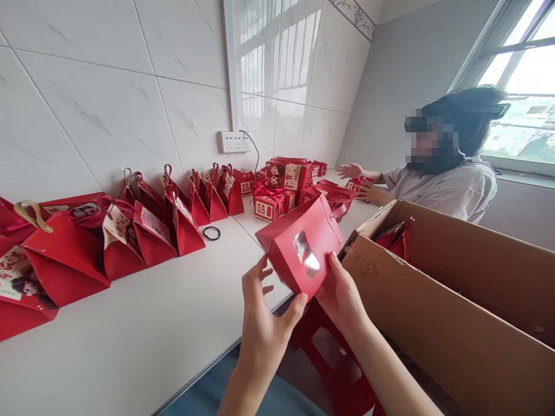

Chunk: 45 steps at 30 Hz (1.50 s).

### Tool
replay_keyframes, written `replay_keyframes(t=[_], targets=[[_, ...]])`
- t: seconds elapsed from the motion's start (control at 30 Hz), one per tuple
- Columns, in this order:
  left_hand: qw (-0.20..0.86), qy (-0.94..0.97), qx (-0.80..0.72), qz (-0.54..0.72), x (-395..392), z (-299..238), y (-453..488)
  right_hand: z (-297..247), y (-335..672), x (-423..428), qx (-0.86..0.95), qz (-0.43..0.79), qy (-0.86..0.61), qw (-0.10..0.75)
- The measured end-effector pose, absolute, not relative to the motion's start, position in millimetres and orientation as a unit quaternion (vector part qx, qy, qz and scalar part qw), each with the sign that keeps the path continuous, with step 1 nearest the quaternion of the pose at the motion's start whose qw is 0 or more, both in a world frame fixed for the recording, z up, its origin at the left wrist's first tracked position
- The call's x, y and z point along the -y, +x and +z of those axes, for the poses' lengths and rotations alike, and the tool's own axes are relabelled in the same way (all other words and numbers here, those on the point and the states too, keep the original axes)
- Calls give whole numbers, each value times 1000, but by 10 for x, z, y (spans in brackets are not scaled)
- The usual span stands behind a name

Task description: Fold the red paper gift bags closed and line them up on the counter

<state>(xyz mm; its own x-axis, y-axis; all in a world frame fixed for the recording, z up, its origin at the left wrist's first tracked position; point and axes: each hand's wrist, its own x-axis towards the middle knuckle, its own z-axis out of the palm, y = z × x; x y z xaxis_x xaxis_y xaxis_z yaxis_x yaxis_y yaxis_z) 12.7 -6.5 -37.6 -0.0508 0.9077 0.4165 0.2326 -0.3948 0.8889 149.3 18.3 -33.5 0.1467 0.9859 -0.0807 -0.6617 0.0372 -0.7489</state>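
A red gift box (pixel 286 237) with a shiny clear window is held tilted in the air, just off the table's front edge. My left hand (pixel 266 323) grips its lower left side, thumb on the near edge and fingers around the end. On the lower right side, my right hand (pixel 342 292) holds the same box with the thumb on its front face and the other fingers hidden behind. A ribbon loop shows at the box's far right edge.
Red gift boxes (pixel 119 245) with loop handles line the white table (pixel 143 329) on the left. More boxes (pixel 277 173) are stacked behind. A black ring (pixel 211 233) lies on the table. An open carton (pixel 403 289), a red stool (pixel 333 358) and a co-worker (pixel 451 179) are on the right.
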Motion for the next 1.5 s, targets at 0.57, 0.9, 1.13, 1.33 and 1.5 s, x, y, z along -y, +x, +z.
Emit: replay_keyframes(t=[0.57, 0.9, 1.13, 1.33, 1.5], targets=[[71, 661, -429, 611, 137, -402, 414, -405, 1327, -120, 253, 673, -306, 624], [75, 661, -420, 617, 170, -429, 378, -347, 1319, -85, 249, 702, -282, 605], [89, 669, -404, 617, 169, -488, 346, -395, 1336, -105, 245, 691, -266, 626], [437, 531, -395, 610, 100, -419, 197, -434, 1431, -82, 322, 579, -313, 680], [617, 466, -257, 580, 42, -376, 165, -329, 1573, -36, 423, 462, -366, 689]])
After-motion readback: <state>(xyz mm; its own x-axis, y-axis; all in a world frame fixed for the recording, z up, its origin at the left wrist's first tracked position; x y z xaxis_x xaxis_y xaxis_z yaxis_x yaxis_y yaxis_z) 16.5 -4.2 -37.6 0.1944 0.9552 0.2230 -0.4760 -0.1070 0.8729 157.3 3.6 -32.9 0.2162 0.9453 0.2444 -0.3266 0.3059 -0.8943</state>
